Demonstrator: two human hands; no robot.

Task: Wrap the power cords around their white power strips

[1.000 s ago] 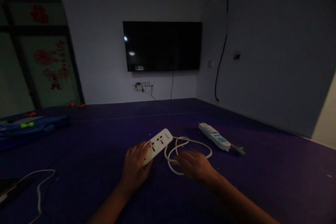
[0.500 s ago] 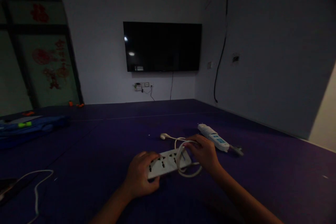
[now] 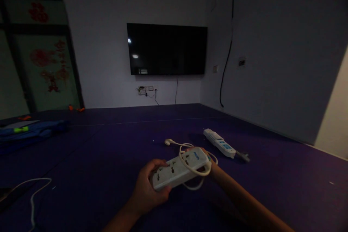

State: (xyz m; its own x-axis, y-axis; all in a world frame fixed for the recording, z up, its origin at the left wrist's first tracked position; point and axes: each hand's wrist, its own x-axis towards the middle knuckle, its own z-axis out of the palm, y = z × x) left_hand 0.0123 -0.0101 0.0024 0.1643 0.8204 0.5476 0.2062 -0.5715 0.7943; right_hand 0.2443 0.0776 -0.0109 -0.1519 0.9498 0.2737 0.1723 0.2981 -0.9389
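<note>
Left hand (image 3: pixel 149 189), one: fingers (image 3: pixel 159 162) gripping the near left end of a long white plastic power strip with dark socket holes (image 3: pixel 176 173).

Power strip, one: sockets upward, slanted between the hands, labelled end toward the right.

Right hand (image 3: pixel 214 169), one: mostly hidden behind the labelled end; whether its fingers are closed on anything cannot be told.

Cord, off-white, round, flexible (image 3: pixel 194 171): one loop lies across the strip's socket face and around its labelled end, another hangs beneath. Half a second ago the right hand held these coils in plain view above that end; it has since passed behind. Judged from this, a wrap about the strip has begun, loose so far.

Plug, off-white, rounded (image 3: pixel 168 141): on the dark purple flat surface (image 3: pixel 122 159), beyond the strip, outside the wrap.

Second strip, white plastic with blue panels (image 3: pixel 220 143): to the right, apart, untouched.
</note>
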